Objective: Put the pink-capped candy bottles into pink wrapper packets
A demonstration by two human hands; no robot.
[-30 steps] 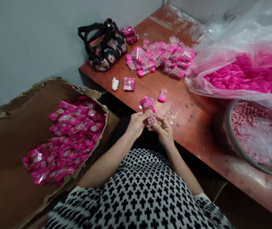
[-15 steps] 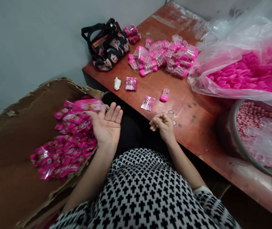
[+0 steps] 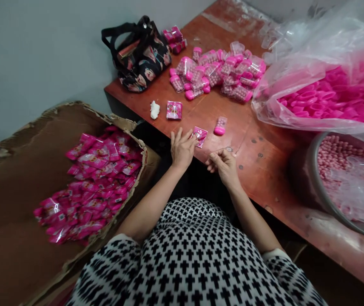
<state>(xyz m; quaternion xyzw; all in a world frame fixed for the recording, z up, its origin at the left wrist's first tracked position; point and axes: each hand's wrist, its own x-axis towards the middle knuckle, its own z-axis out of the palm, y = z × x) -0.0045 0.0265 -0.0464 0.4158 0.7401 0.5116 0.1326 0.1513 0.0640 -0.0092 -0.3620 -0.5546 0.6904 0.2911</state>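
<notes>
My left hand (image 3: 182, 149) reaches over the table edge with its fingers apart, fingertips touching a small pink printed sachet (image 3: 200, 137). Just to its right is my right hand (image 3: 224, 166), fingers curled and thumb pressed against them; whatever is between them, if anything, is hidden. Beyond it lies a small clear bottle (image 3: 220, 126) with a bright pink cap and pink beads inside. A square pink packet (image 3: 174, 110) rests farther left, beside a crumpled white lump (image 3: 154, 109). Many similar filled bottles (image 3: 214, 73) are heaped toward the back of the table.
At lower left, a cardboard box (image 3: 6, 187) holds a pile of shiny pink packets (image 3: 86, 187). A floral handbag (image 3: 140, 59) sits on the table corner. To the right are a plastic bag (image 3: 266, 106) of pink caps and a bucket (image 3: 315, 170) of beads and clear containers.
My left hand has let a pink packet go over the cardboard box and moved right to the sachet on the table. My right hand has shifted only slightly.
</notes>
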